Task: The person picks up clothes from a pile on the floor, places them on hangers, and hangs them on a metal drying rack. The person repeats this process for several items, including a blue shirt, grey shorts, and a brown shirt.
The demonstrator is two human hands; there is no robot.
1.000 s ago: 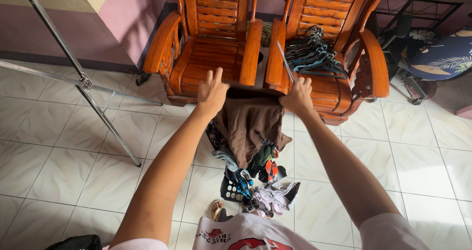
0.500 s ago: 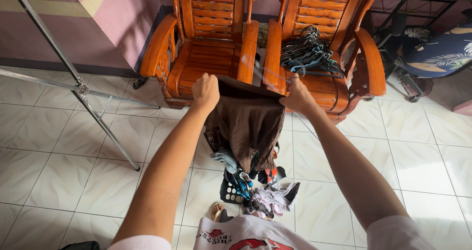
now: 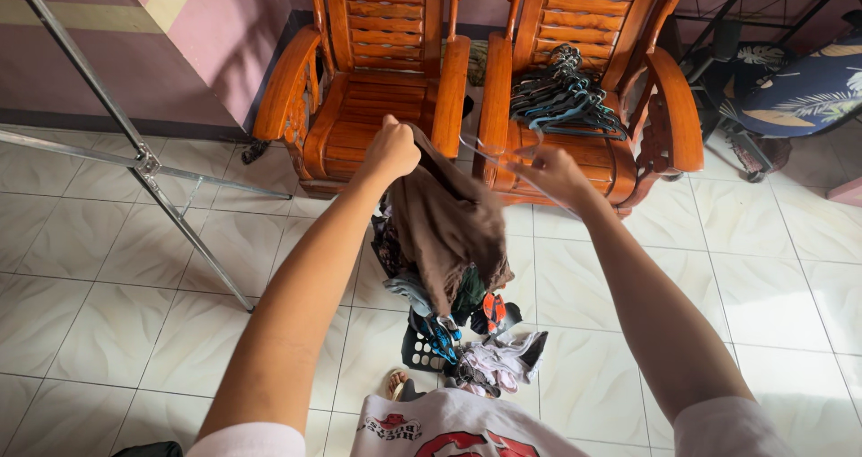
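Right hand [image 3: 555, 174] released the brown garment [image 3: 444, 228] (left hand [image 3: 392, 149] still grips).

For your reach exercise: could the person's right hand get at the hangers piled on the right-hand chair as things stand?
Probably yes: the right hand hovers just in front of the hangers, with nothing between; it seems to hold a clear hanger already.

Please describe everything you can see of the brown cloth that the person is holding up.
The plain brown fabric garment looks soft and thin. It hangs in loose folds, gripped at its top edge by the left hand; the right hand is beside it, apparently apart. Its lower end drapes over the dark laundry basket of mixed clothes.
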